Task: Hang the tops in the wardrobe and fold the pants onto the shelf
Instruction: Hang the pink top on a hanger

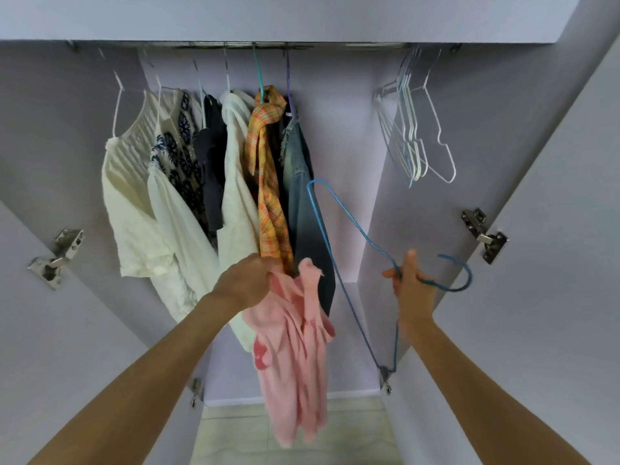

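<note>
Both arms raised, left grip (246, 280) clenched, right grip (407, 280) pinching

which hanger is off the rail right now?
The blue hanger, gripped near its hook by the right hand. The teal, purple and white hangers all hang on the rail.

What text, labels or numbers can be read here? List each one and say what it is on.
None can be read.
The pink top in the left hand bears a darker pink print, too blurred to tell whether it is lettering.
The blue hanger in the right hand shows no marking.
</note>
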Available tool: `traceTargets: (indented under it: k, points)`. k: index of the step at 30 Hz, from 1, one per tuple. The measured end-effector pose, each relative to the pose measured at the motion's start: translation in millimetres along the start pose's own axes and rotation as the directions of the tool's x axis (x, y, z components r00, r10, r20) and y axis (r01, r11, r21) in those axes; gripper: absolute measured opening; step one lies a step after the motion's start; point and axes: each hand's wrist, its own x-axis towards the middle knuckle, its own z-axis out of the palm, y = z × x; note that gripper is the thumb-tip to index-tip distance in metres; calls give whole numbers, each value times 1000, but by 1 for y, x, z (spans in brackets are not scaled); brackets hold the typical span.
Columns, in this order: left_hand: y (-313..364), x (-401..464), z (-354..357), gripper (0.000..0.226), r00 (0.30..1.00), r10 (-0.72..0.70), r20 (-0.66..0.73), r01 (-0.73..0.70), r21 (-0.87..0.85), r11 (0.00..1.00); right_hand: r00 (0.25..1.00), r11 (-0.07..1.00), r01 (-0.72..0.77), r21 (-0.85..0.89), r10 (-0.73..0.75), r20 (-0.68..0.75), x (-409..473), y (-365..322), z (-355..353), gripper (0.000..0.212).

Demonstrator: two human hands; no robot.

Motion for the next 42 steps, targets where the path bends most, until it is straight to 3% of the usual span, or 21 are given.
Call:
traceTargets:
  k: [3, 5, 7, 9, 13, 17, 23, 26, 29, 32, 33, 35, 38, 42]
  points:
    - [-13, -9, -1, 36, 988, -156, -7, 154, -83, 985, 987, 956, -150, 253, 130, 95, -7, -11, 3, 57]
    - [-18, -15, -1, 37, 982, -189, 8, 181, -327, 927, 969, 878, -233, 417, 175, 174, -12, -21, 10, 51]
    - [-17, -24, -4, 38, 965, -259, 45, 230, -623, 748, 955, 831, -270, 486, 168, 243, -16, -33, 20, 51]
    - [-17, -31, -8, 32, 946, -318, 58, 246, -768, 591, 938, 805, -297, 514, 144, 316, -21, -46, 34, 61]
    - [-8, -44, -17, 24, 932, -362, -13, 196, -822, 535, 920, 723, -349, 596, 142, 366, -35, -67, 66, 67]
    - [-1, -61, -38, 25, 953, -300, -37, 108, -885, 453, 895, 635, -424, 646, 186, 405, -47, -65, 97, 63]
    - [-11, -82, -84, 30, 950, -288, -118, -48, -970, 239, 891, 759, -443, 476, 317, 324, -69, -21, 122, 45]
    - [-23, -85, -91, 31, 903, -380, -200, -59, -934, 351, 928, 806, -369, 462, 295, 227, -68, -15, 129, 44]
    - [-42, -86, -89, 32, 818, -488, -304, 18, -835, 550, 990, 950, -70, 303, 30, 135, -59, -26, 131, 50]
    - [-52, -87, -82, 30, 789, -527, -317, 140, -742, 656, 983, 959, 71, 275, -115, 146, -43, -48, 125, 53]
    - [-52, -87, -80, 30, 791, -533, -302, 156, -742, 652, 982, 943, 40, 330, -98, 162, -38, -56, 124, 53]
    - [-45, -86, -81, 32, 813, -519, -262, 126, -792, 598, 959, 816, -189, 546, 35, 280, -35, -67, 127, 59]
    - [-26, -82, -87, 31, 841, -495, -219, 73, -860, 504, 842, 605, -490, 627, 143, 520, -42, -75, 132, 63]
    - [-13, -90, -95, 29, 887, -430, -168, 43, -897, 440, 791, 609, -524, 595, 88, 606, -61, -76, 145, 65]
